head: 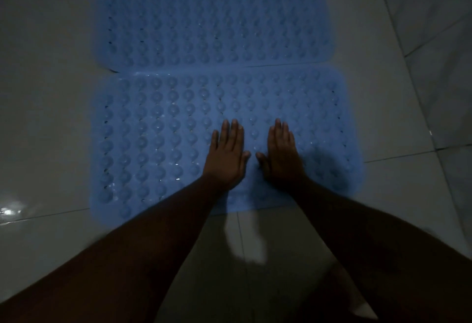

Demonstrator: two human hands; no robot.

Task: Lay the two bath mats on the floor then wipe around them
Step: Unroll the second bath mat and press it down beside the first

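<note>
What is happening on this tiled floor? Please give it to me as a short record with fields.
floor: pale glossy tiles, dim light
far mat: blue, bumpy, lying flat
near mat: blue, bumpy, lying flat, its far edge meeting the far mat
left hand: pressed flat on the near mat, fingers straight
right hand: flat on the near mat, beside the left hand
stage: both mats down; hands hold nothing to wipe with

The pale tiled floor (51, 118) carries two blue studded bath mats. The near mat (158, 143) lies flat, its far edge touching or slightly overlapping the far mat (217, 16).
</note>
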